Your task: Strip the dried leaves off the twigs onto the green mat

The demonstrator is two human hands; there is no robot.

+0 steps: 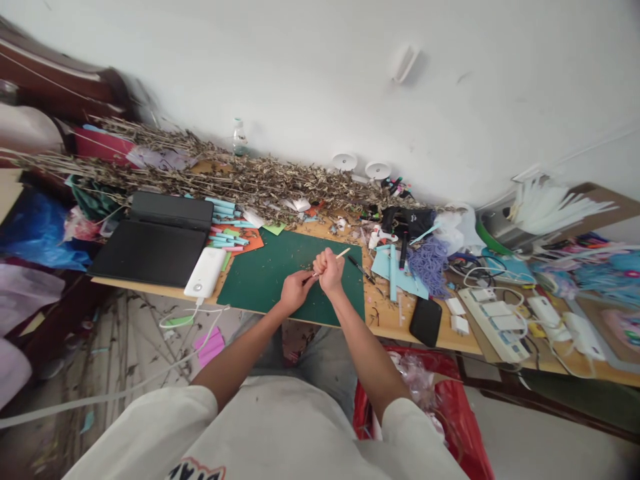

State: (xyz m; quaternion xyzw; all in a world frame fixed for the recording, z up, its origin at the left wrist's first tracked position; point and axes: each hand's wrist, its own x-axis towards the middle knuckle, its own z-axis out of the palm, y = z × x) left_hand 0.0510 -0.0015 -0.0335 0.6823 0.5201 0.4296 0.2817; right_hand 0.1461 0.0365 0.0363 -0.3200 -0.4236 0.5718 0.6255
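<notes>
Over the green cutting mat (260, 280), my two hands meet near its middle. My right hand (329, 270) is closed in a fist around a thin, pale wooden stick (343, 253), whose end sticks out to the upper right. Just left of it, my left hand (296, 291) is closed too, its fingertips pinched against the bottom of the right fist. What the left fingers hold there is too small to make out. Dry plant crumbs lie on the mat. A black pen (361, 269) rests along the mat's right edge.
Dried plant stalks (280, 180) line the back. To the left are a black folding case (155, 240), a white power bank (205, 272) and blue paper rolls (225, 208). A phone (426, 321), purple yarn (429, 267) and a power strip (493, 323) lie right; a red bag (457, 413) sits below.
</notes>
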